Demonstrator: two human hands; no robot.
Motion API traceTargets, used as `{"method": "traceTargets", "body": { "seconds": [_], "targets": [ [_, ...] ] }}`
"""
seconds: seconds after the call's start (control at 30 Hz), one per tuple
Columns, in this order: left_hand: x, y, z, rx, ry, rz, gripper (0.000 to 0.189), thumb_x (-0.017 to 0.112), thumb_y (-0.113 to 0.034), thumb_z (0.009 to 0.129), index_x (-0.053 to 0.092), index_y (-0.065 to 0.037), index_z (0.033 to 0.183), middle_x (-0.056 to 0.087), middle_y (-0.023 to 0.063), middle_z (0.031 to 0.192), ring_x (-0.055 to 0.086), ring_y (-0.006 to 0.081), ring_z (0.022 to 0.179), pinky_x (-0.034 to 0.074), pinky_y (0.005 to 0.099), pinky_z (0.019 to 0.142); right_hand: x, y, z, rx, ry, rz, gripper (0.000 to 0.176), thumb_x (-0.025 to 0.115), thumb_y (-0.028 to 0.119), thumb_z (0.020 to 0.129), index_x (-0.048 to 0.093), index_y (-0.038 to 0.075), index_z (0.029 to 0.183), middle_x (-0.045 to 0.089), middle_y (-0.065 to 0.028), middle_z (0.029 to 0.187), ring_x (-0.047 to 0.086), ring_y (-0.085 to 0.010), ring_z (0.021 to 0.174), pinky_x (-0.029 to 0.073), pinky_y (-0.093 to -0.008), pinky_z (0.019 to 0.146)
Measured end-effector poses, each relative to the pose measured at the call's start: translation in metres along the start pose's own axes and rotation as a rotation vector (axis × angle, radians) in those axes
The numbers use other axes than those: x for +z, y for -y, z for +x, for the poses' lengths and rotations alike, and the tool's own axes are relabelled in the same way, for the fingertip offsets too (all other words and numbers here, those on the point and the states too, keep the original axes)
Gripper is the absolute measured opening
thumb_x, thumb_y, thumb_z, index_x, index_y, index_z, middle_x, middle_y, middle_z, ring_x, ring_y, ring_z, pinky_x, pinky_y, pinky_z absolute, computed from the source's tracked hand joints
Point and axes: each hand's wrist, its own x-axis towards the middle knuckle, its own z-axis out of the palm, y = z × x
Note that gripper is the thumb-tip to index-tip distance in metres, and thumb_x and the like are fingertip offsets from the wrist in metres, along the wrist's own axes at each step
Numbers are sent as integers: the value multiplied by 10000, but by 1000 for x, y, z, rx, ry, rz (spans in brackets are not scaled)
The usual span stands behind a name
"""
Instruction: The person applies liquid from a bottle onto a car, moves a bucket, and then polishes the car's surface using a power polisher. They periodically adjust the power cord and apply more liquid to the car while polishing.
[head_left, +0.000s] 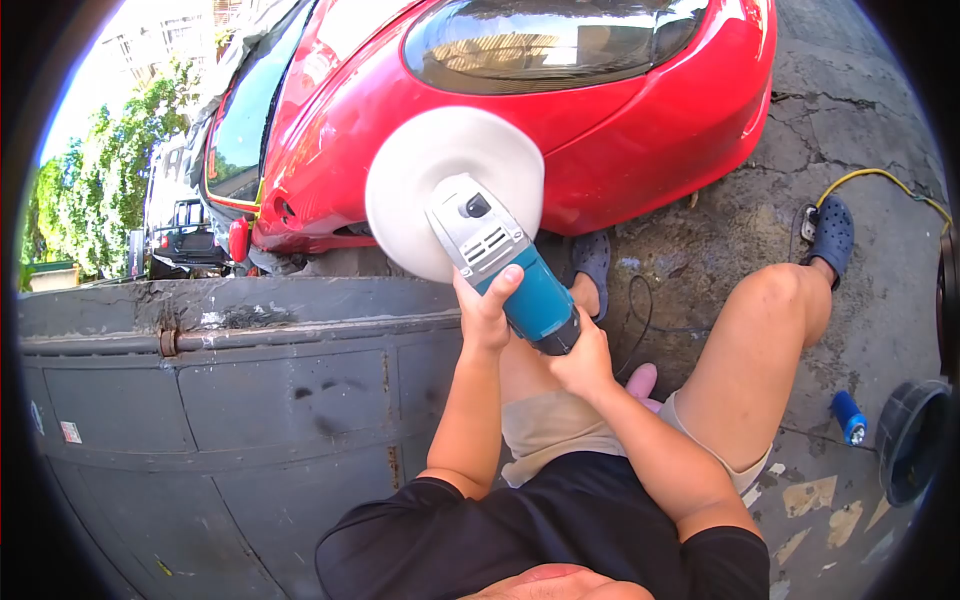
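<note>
Both my hands are on a teal and grey car polisher (535, 290) fitted with a wide white buffing pad (400, 190). My left hand (485, 308) is closed around the body near its grey head, thumb on top. My right hand (585, 355) wraps the dark rear handle. Beyond the tool, the pad overlaps the glossy red body panel of a car (600, 150) in this view, below its dark window (550, 45). A thin dark cord (640, 318) curls on the ground behind the rear handle.
A grey metal gate (270, 400) runs along the left. On the cracked concrete at right lie a blue bottle or can (849, 418), a black bucket (912, 440) and a yellow cord (880, 172). My feet wear dark clogs (832, 235). Another vehicle (187, 235) stands far left.
</note>
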Motion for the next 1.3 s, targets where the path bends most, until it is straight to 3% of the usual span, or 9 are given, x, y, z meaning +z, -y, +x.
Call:
{"method": "traceTargets", "body": {
  "seconds": [0.27,0.4,0.47,0.57,0.67,0.77,0.87,1.17,1.3],
  "targets": [
    [-10,-2,-6,28,-34,-36,640,892,-367,829,652,2,1293,690,71,1130,660,174,998,552,344,906,10,-4,3,29,54,-88,606,892,153,766,677,5,1313,803,-266,1103,789,-412,1099,608,-446,936],
    [-28,12,-4,81,-79,-15,637,851,-345,850,628,37,1308,729,174,1109,773,297,944,671,435,856,12,-2,6,4,88,-123,612,820,174,799,640,80,1376,789,-279,1089,753,-477,1083,596,-542,944],
    [-23,5,-8,48,-101,-35,611,872,-372,839,666,16,1264,706,102,1109,696,213,967,587,368,866,13,-4,7,-3,83,-139,620,821,174,796,641,89,1383,791,-275,1088,753,-479,1081,594,-543,947],
    [-16,0,-8,22,-81,-43,601,882,-386,835,682,6,1243,694,63,1110,656,168,973,545,330,869,13,-1,5,20,67,-119,632,905,185,773,678,14,1338,804,-257,1131,785,-409,1112,607,-455,951],
    [-8,0,-5,49,-35,-24,603,886,-384,836,679,10,1242,694,63,1110,657,165,976,546,324,874,8,0,3,43,44,-86,629,904,179,777,679,24,1344,804,-254,1128,789,-395,1115,607,-444,950],
    [1,4,-2,20,10,-24,663,908,-360,823,639,11,1302,690,73,1145,659,170,1016,547,337,923,2,-10,4,8,5,-58,589,830,184,799,661,59,1349,793,-274,1097,760,-465,1086,601,-517,935],
    [9,10,3,-2,47,-7,743,923,-340,809,585,-2,1379,684,82,1190,662,178,1051,549,356,964,-4,-13,2,2,-51,-5,575,831,181,808,665,50,1343,794,-273,1098,765,-459,1085,605,-499,932],
    [1,2,3,-9,40,10,729,915,-353,811,596,0,1363,689,76,1171,662,181,1054,546,357,967,0,-6,1,-31,-13,-4,588,830,155,807,650,40,1356,796,-271,1098,768,-454,1084,606,-494,928],
    [-4,1,0,23,-2,15,674,903,-374,819,633,5,1307,687,68,1154,655,175,1018,540,345,925,3,-3,3,25,17,-31,583,912,187,777,686,25,1289,813,-231,1096,800,-379,1085,605,-428,931]
  ]
}}
